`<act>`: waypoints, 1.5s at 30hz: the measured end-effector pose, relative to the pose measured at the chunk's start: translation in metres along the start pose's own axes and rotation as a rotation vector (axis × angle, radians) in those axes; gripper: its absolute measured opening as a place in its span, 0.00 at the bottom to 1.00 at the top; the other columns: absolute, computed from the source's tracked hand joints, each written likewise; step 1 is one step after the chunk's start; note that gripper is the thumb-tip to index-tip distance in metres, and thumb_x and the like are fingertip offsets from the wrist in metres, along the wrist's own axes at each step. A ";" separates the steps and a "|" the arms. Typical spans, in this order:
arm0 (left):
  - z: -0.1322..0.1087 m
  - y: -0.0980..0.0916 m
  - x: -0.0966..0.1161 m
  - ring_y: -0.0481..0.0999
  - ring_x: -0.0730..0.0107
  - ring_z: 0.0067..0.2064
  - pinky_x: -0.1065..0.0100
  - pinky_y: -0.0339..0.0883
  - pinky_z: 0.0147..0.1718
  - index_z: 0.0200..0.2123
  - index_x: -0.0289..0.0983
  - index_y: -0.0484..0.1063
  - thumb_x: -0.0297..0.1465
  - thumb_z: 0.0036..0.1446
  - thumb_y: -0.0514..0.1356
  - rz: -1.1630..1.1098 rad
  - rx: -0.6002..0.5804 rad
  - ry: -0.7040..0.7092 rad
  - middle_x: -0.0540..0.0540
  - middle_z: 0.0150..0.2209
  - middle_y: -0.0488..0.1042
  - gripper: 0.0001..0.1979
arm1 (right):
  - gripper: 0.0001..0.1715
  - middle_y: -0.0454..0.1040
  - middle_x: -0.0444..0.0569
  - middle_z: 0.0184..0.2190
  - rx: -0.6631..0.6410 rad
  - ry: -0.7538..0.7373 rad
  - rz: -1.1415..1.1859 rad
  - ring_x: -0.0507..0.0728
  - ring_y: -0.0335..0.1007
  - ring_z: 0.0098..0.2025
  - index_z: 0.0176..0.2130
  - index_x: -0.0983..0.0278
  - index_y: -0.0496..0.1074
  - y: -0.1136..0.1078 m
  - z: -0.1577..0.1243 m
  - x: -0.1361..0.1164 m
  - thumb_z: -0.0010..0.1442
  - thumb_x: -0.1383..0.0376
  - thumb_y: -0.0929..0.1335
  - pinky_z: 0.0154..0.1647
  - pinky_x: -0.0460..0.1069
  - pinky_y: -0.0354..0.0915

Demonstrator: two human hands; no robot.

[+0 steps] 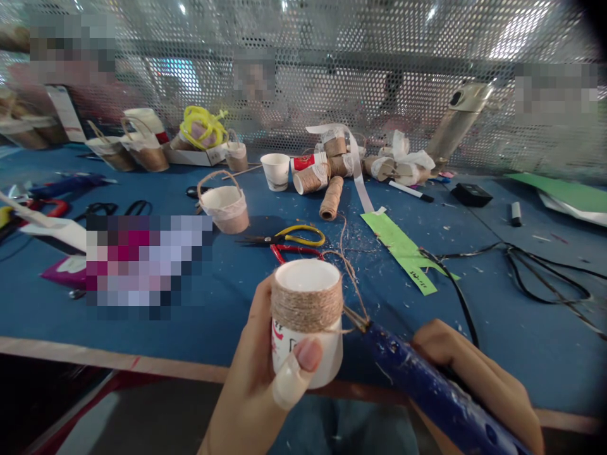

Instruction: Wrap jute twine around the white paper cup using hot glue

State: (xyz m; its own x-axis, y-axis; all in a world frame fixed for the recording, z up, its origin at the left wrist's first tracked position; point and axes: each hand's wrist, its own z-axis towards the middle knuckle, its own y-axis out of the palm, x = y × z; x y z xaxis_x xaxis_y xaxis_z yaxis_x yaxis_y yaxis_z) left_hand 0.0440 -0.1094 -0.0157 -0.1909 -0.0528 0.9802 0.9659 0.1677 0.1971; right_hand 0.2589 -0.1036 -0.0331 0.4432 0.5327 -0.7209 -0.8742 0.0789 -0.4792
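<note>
My left hand (260, 373) is wrapped around a white paper cup (331, 354), its thumb, with a pale bandage or tape on it, pressed to the front. A band of brown twine (306, 308) circles the cup's upper half. In my right hand (478, 373) is a dark blue hot glue gun (422, 379); its nozzle points at the cup's right side, by the band's lower edge. There a strand of twine stands off the cup and passes by the nozzle, leading back toward a twine spool (331, 199). Whether the nozzle touches the cup, I cannot tell.
Scissors (303, 235) with yellow and red handles lie behind the cup. Farther back are a small handled basket (230, 208), a plain paper cup (275, 172) and several twine-wrapped cups. A green paper strip (401, 253) and black cable (545, 284) lie right. A perforated metal screen (332, 76) borders the table.
</note>
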 end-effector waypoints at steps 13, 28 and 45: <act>-0.001 0.004 0.005 0.79 0.59 0.47 0.62 0.71 0.50 0.56 0.50 0.75 0.53 0.59 0.70 -0.013 0.000 0.000 0.51 0.46 0.81 0.26 | 0.16 0.67 0.40 0.30 -0.037 -0.075 -0.040 0.49 0.67 0.28 0.35 0.59 0.64 -0.006 0.001 0.006 0.65 0.79 0.68 0.29 0.43 0.63; -0.001 0.007 0.007 0.79 0.58 0.46 0.62 0.71 0.49 0.54 0.49 0.76 0.54 0.57 0.70 0.002 0.036 0.018 0.51 0.44 0.81 0.26 | 0.15 0.63 0.40 0.29 0.113 0.015 0.003 0.50 0.62 0.28 0.34 0.59 0.64 0.007 -0.002 -0.006 0.66 0.78 0.67 0.29 0.46 0.58; -0.001 0.000 0.001 0.79 0.63 0.43 0.65 0.75 0.44 0.57 0.52 0.73 0.50 0.62 0.69 0.049 -0.046 0.096 0.53 0.44 0.81 0.23 | 0.15 0.65 0.40 0.27 0.051 -0.081 -0.031 0.48 0.64 0.26 0.33 0.60 0.64 -0.001 0.001 0.001 0.65 0.78 0.67 0.26 0.44 0.60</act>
State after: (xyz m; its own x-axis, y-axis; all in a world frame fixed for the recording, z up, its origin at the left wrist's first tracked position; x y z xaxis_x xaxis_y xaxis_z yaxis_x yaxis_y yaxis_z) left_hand 0.0435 -0.1104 -0.0145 -0.1275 -0.1401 0.9819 0.9812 0.1269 0.1455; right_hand 0.2599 -0.1019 -0.0330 0.4547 0.5953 -0.6625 -0.8702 0.1385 -0.4729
